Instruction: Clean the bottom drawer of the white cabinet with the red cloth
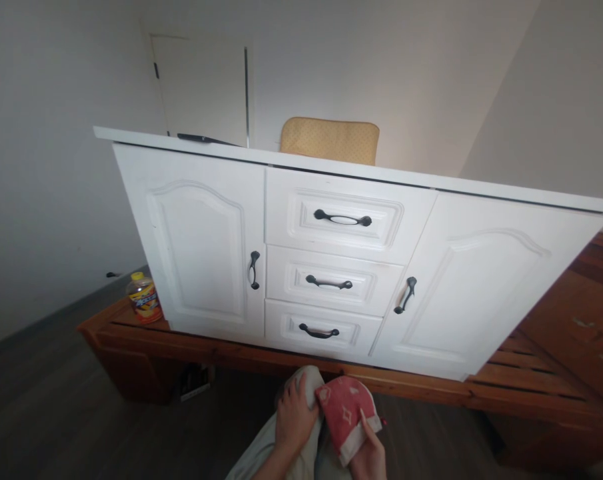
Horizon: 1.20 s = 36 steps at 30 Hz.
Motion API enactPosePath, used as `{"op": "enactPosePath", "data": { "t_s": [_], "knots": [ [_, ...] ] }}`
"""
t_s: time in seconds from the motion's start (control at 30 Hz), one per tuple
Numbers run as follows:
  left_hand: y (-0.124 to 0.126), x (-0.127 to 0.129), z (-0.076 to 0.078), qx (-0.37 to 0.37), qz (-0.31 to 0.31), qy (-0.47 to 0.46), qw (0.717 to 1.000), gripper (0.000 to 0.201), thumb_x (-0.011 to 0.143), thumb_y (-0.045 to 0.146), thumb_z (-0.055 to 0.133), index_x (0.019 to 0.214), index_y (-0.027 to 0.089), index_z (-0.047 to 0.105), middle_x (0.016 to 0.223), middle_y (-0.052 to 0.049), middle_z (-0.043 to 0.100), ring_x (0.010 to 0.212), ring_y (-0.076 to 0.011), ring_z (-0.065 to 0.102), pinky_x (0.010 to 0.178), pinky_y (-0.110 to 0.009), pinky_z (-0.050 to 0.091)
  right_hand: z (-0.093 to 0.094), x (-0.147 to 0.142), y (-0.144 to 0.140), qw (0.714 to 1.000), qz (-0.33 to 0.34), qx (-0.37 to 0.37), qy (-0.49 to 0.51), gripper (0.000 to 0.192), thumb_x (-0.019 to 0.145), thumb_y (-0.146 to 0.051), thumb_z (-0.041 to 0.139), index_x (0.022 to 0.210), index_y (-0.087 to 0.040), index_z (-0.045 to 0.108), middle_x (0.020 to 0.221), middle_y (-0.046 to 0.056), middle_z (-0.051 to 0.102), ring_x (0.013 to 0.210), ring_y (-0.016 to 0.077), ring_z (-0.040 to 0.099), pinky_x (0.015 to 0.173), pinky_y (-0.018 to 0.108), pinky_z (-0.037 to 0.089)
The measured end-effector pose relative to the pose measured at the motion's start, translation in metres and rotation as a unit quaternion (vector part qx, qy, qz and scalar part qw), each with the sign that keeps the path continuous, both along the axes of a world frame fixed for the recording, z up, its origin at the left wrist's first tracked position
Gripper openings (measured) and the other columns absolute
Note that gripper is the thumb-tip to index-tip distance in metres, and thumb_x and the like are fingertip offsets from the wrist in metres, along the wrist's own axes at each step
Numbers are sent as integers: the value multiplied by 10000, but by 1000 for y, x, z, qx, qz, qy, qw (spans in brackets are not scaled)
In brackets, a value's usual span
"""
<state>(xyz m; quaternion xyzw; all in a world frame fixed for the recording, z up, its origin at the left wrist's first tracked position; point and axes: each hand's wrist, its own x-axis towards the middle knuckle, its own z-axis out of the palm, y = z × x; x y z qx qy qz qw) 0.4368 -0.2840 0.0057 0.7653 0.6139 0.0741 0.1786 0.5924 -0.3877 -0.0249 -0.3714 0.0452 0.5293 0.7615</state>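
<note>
I see both hands low at 6 o'clock: right hand [368,457] pinching red cloth [348,413], left hand [294,420] resting open-fingered on knee, steadying; white cabinet [331,267] at 12.

so counting it up: one white cabinet [331,253] with two doors and three drawers, so five black handles total. one yellow-capped jar [143,298] on the wooden frame [541,373], one tan cushion [330,139] behind the top, one red patterned cloth [348,415], and two hands, left hand [295,417] and right hand [368,453]
</note>
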Motion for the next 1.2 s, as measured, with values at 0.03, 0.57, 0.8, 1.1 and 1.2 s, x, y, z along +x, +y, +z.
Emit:
{"op": "enactPosePath", "data": {
  "t_s": [0.03,0.57,0.8,1.1,1.2],
  "knots": [
    [0,0,0,1,-1,0,1000,676,968,477,481,1596,238,417,1633,-139,473,1429,-329,507,1114,-422,405,-1,-2,2,1000,-4,-7,-3,472,451,-419,975,863,-254,812,959,69,841,945,315,783,1033,563,580],
    [-1,-13,-2,18,13,-108,994,607,949,290,410,1551,213,440,1619,-21,517,1496,-174,456,1231,-257,316,1,-11,6,998,38,-7,-49,550,548,-437,957,1032,-237,790,1110,81,827,1101,324,764,1024,491,614],
    [-2,-15,-4,6,10,-118,993,588,947,294,393,1520,181,462,1596,-44,540,1479,-196,472,1248,-288,321,-4,-7,7,998,31,-14,-48,532,468,-409,980,935,-231,795,1047,93,834,1026,321,784,1009,466,624],
    [19,-1,26,110,24,-304,946,494,994,225,308,1436,195,527,1477,-110,606,1396,-216,538,1168,-381,460,-4,-4,8,998,47,4,-31,478,430,-295,968,864,-212,785,962,77,834,965,323,781,1000,514,613],
    [48,14,57,165,-21,-329,929,402,1034,276,343,1353,221,581,1464,-109,588,1393,-224,518,1144,-398,480,-4,-4,8,998,61,14,-33,427,453,-288,953,838,-211,783,919,63,829,930,313,779,1002,513,603]
  ]
}}
